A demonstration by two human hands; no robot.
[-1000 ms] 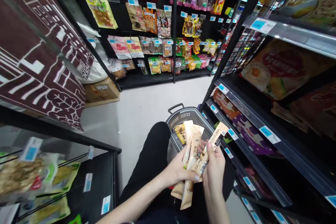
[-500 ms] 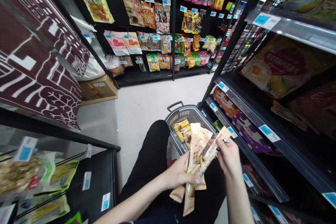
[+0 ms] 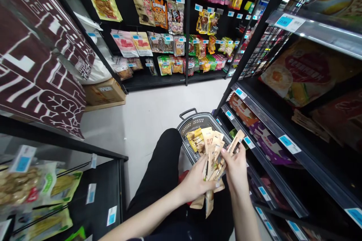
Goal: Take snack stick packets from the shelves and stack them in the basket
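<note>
From my head camera, looking down the shop aisle, my left hand (image 3: 195,182) was closed around the lower part of a fanned bundle of tan snack packets (image 3: 212,154), thumb across their fronts. My right hand (image 3: 236,167) was curled against the right side of the same bundle, its fingers (image 3: 226,155) pinching one slim packet (image 3: 235,142) that leaned out to the upper right, its top end just clear of the others. The bundle's bottom ends hung below my left palm, over my black trouser leg (image 3: 165,169).

Just beyond the packets stood a grey plastic shopping basket (image 3: 195,122) on the floor (image 3: 147,113), its dark handle lying at the far rim. More yellow and tan packets (image 3: 196,141) lay inside it, partly hidden behind the bundle I held.

To my right ran dark shelves (image 3: 271,139) with blue price tags (image 3: 287,143) along their edges and large packs, purple and red, lying on them. To my left a lower shelf (image 3: 93,196) held green-and-yellow bags behind tags. A brown cardboard box (image 3: 104,92) sat on the floor beside the far-left rack, and the far wall (image 3: 175,30) was hung with rows of colourful snack bags.
</note>
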